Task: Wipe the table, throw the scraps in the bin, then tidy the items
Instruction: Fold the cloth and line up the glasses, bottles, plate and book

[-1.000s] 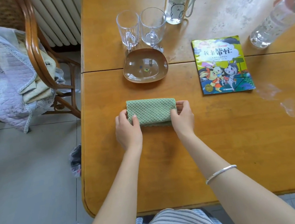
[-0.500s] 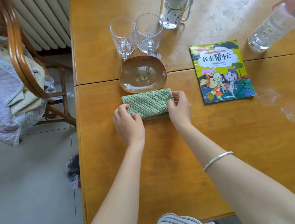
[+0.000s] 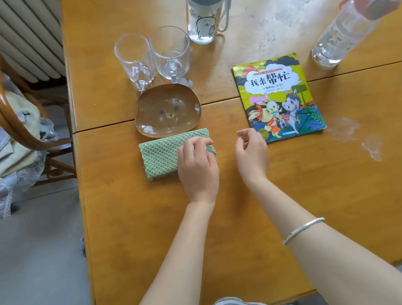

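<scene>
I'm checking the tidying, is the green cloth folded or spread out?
Folded. The green cloth lies as a compact rectangle with layered edges beside the brown plate; the left hand rests on it.

Bright daylight washes the far right of the desk (image 3: 128, 223) in pale glare. Shadows are soft and faint. The pink-capped bottle (image 3: 346, 25) smears at the edge, and wide-angle distortion bends the corners.
</scene>
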A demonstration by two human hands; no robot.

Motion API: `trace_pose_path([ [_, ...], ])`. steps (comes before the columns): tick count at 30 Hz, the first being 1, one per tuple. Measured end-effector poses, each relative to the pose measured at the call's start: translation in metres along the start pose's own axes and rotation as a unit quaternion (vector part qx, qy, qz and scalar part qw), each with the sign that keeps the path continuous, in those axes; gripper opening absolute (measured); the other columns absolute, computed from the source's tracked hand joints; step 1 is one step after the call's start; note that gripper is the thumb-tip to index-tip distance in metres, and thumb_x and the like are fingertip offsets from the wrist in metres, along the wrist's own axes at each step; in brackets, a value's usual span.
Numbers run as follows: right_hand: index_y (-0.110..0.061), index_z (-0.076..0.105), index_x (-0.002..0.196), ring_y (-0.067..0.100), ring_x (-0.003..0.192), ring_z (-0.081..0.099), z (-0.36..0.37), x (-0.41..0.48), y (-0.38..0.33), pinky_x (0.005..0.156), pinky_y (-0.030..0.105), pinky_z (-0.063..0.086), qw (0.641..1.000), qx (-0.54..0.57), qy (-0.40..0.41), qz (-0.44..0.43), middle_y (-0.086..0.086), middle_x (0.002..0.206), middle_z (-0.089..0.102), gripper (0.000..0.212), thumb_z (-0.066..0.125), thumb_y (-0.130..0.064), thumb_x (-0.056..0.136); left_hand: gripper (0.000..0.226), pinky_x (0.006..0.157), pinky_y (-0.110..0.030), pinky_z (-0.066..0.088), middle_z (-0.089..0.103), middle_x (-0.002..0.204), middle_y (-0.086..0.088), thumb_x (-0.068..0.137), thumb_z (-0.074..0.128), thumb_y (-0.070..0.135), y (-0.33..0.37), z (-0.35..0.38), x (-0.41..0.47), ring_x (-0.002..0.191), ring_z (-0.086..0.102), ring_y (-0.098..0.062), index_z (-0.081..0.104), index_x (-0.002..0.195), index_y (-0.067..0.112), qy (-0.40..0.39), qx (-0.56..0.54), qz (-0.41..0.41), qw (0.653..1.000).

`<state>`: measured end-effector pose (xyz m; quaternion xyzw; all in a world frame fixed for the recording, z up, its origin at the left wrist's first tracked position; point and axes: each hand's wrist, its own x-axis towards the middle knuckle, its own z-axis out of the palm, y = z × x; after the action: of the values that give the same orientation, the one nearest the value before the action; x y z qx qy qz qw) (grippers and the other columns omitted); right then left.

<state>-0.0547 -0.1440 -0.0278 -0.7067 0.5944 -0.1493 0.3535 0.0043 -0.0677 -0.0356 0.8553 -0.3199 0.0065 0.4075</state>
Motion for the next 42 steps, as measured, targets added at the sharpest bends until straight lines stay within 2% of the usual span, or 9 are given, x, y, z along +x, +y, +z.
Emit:
trace_pose_path([
  [3,-0.009,0.057,0.109,0.025,0.109,0.048,-0.02,0.019,0.018,0.08,0.028,0.037,0.999,-0.029,0.004,-0.015,0.01,0.113,0.059,0.023,0.043,-0.011,0.091,0.029,0.075,-0.028,0.037,0.066,0.086,-0.011,0.075,0.036,0.009,0.024,0.024,-0.002,0.084,0.047,-0.017,0.064,0.085,0.007,-0.044,0.0,0.003,0.999],
  [8,-0.009,0.055,0.116,0.03,0.123,0.037,-0.056,0.057,0.047,0.098,0.036,0.031,0.996,-0.092,0.004,-0.018,0.012,0.127,0.05,0.029,0.047,-0.012,0.088,0.034,0.069,-0.026,0.039,0.067,0.091,-0.006,0.075,0.033,0.015,0.066,0.065,-0.012,0.08,0.061,-0.029,0.064,0.088,0.01,-0.122,0.047,0.003,0.991],
  [11,-0.014,0.05,0.124,0.028,0.132,0.03,-0.075,0.079,0.063,0.106,0.039,0.026,0.993,-0.119,-0.007,-0.023,0.009,0.138,0.042,0.039,0.05,-0.015,0.086,0.03,0.079,-0.035,0.05,0.065,0.112,-0.009,0.081,0.045,0.007,0.085,0.089,-0.017,0.103,0.06,-0.03,0.064,0.105,0.007,-0.16,0.051,-0.015,0.986],
  [14,-0.017,0.043,0.133,0.028,0.139,0.02,-0.089,0.092,0.078,0.113,0.041,0.018,0.989,-0.145,-0.031,-0.022,0.008,0.149,0.031,0.046,0.048,-0.017,0.087,0.038,0.095,-0.041,0.042,0.053,0.134,-0.009,0.086,0.051,0.004,0.1,0.105,-0.019,0.126,0.045,-0.027,0.054,0.123,0.006,-0.213,0.072,-0.052,0.973],
  [19,-0.017,0.033,0.139,0.026,0.144,0.01,-0.097,0.1,0.091,0.115,0.041,0.011,0.989,-0.143,-0.046,-0.015,0.011,0.155,0.016,0.052,0.046,-0.018,0.089,0.039,0.103,-0.035,0.034,0.045,0.141,-0.004,0.091,0.046,0.009,0.105,0.115,-0.02,0.133,0.035,-0.022,0.048,0.129,0.01,-0.216,0.121,-0.076,0.966],
  [26,-0.015,0.034,0.139,0.024,0.143,0.015,-0.083,0.087,0.081,0.116,0.036,0.011,0.988,-0.131,-0.067,-0.037,0.01,0.155,0.018,0.053,0.048,-0.017,0.088,0.04,0.1,-0.04,0.035,0.046,0.137,-0.008,0.087,0.051,0.012,0.099,0.107,-0.026,0.129,0.038,-0.028,0.049,0.127,0.011,-0.184,0.167,-0.123,0.961],
  [32,-0.015,0.037,0.137,0.029,0.138,0.022,-0.065,0.058,0.071,0.112,0.04,0.019,0.982,-0.158,-0.08,-0.067,0.01,0.153,0.023,0.051,0.05,-0.02,0.088,0.04,0.083,-0.044,0.048,0.062,0.115,-0.015,0.074,0.067,0.01,0.077,0.088,-0.039,0.107,0.057,-0.036,0.061,0.113,0.009,-0.12,0.208,-0.134,0.961],
  [42,-0.017,0.037,0.137,0.029,0.138,0.021,-0.047,0.03,0.061,0.112,0.041,0.019,0.981,-0.167,-0.083,-0.056,0.011,0.152,0.023,0.052,0.05,-0.022,0.087,0.04,0.095,-0.042,0.038,0.05,0.131,-0.011,0.085,0.054,0.017,0.06,0.067,-0.034,0.121,0.043,-0.031,0.052,0.124,0.011,-0.131,0.192,-0.167,0.958],
])
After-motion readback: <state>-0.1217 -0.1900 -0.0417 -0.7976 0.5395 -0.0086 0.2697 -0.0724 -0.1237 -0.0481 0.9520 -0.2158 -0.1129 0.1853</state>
